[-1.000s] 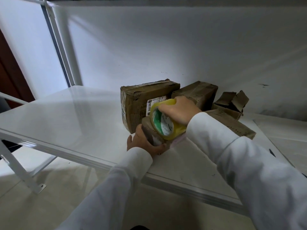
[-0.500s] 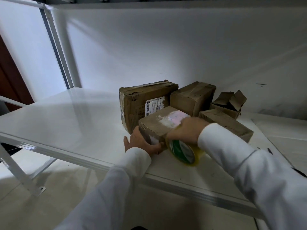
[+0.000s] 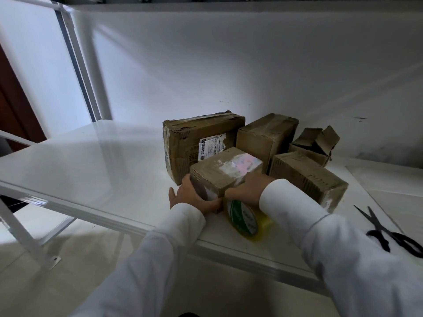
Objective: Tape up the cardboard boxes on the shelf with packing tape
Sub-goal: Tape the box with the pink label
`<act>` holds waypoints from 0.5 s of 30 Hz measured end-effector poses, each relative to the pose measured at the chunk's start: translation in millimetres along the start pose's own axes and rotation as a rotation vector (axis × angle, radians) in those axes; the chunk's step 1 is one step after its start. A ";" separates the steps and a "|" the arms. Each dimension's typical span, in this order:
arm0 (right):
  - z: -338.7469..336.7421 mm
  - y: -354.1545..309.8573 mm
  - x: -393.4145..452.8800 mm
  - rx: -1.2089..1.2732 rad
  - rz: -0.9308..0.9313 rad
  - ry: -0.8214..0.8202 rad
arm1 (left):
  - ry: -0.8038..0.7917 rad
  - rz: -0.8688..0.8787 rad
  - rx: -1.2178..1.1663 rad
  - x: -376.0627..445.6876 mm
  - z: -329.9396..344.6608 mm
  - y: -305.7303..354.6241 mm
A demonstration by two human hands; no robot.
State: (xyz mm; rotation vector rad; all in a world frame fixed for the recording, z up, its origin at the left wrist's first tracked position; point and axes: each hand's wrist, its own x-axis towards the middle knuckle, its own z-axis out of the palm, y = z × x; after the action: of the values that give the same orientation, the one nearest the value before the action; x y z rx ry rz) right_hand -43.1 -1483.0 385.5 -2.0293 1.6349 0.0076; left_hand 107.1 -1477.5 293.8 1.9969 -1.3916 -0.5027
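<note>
A small cardboard box (image 3: 225, 172) with a pale torn label on top sits near the front of the white shelf (image 3: 91, 170). My left hand (image 3: 190, 197) grips its near left end, thumb wrapped along the lower front edge. My right hand (image 3: 248, 191) holds the yellow roll of packing tape (image 3: 246, 219) with a green-and-white core, low against the box's right front side, just above the shelf. Behind stand a larger box with a shipping label (image 3: 201, 143), a second box (image 3: 266, 136), a long box (image 3: 306, 177) and an open, crumpled box (image 3: 314, 143).
Black-handled scissors (image 3: 389, 232) lie on the shelf at the right, near my right sleeve. The shelf's front edge runs just below my wrists. A white upright post (image 3: 91, 72) stands at the back left, with a white wall behind the boxes.
My right hand has carried the tape roll from the top of the small box down over its front right side to shelf level. My left hand has kept its hold.
</note>
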 end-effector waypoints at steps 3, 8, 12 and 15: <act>-9.5 -1.6 -14.6 0.053 -0.093 0.004 | -0.015 -0.056 -0.062 -2.1 -0.4 -0.4; -43.9 -19.9 -22.3 0.316 -0.230 0.139 | 0.028 -0.157 -0.314 1.4 13.9 -11.2; -36.4 -41.4 -15.6 0.503 -0.307 0.174 | 0.040 -0.213 -0.319 -0.8 15.0 -6.7; -39.8 -49.9 -11.1 0.449 -0.294 0.162 | 0.072 -0.176 -0.367 -1.3 10.3 -1.4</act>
State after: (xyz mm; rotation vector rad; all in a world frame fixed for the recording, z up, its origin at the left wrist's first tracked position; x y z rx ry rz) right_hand -13.3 -1482.5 443.0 -1.9243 1.2669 -0.5887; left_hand 101.0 -1478.9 285.4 1.8222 -1.0011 -0.7025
